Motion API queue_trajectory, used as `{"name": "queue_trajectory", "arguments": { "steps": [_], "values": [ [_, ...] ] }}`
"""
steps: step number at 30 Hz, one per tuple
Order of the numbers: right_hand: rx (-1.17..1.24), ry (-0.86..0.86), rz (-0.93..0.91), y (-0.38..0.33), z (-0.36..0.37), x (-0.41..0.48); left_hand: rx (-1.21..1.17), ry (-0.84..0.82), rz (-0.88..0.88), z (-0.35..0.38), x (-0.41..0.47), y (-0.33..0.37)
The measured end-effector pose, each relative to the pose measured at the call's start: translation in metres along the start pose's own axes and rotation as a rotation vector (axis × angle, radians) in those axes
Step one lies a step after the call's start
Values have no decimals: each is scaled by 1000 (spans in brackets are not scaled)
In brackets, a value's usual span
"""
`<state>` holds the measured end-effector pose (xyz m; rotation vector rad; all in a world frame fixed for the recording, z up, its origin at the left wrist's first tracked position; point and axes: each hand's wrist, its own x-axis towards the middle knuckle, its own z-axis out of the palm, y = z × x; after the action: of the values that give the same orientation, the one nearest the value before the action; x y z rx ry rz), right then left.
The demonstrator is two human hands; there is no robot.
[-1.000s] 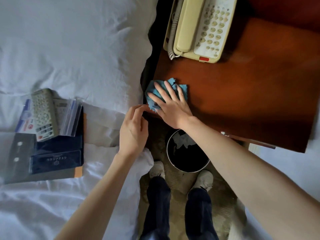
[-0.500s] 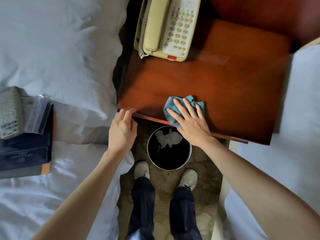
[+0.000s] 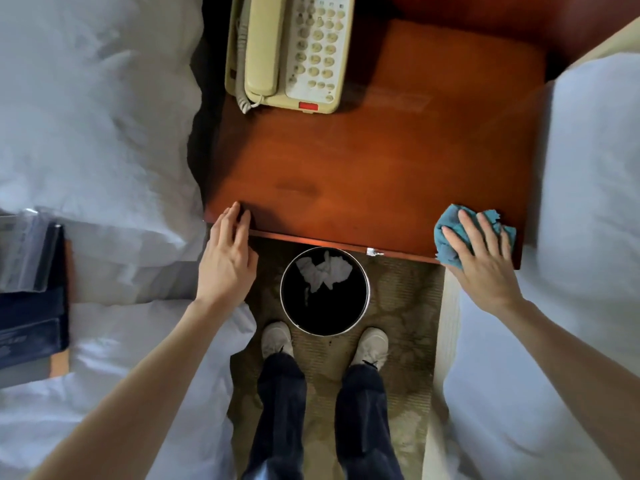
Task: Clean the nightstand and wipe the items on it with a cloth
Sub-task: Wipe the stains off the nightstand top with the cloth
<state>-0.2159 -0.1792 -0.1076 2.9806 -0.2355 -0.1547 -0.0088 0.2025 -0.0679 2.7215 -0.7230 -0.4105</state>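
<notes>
The reddish-brown wooden nightstand (image 3: 381, 161) fills the middle of the view. A cream telephone (image 3: 291, 50) stands at its far left corner. My right hand (image 3: 481, 261) presses a crumpled blue cloth (image 3: 446, 233) flat onto the near right corner of the top. My left hand (image 3: 228, 258) rests with its fingers spread on the near left corner, holding nothing.
A round black wastebin (image 3: 325, 291) with crumpled white paper stands on the carpet below the front edge, just ahead of my shoes. White beds (image 3: 86, 116) flank the nightstand on both sides. Dark folders and plastic sleeves (image 3: 31, 289) lie on the left bed.
My right hand has slid the cloth along the front edge from the left corner to the right corner. My left hand stayed at the near left corner. The view shifted rightward.
</notes>
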Motion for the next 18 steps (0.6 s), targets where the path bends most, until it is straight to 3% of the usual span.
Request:
{"name": "queue_trajectory", "arguments": {
  "steps": [4,11,18],
  "values": [
    [-13,37,-20,-12,-2,8,-58,64,-8,1,-1,-3],
    [32,84,-320,-101,-23,75,-175,66,-47,-2,-29,-28],
    [45,84,-299,-219,-45,131,-353,-10,-204,3,-67,-66]
  ]
}}
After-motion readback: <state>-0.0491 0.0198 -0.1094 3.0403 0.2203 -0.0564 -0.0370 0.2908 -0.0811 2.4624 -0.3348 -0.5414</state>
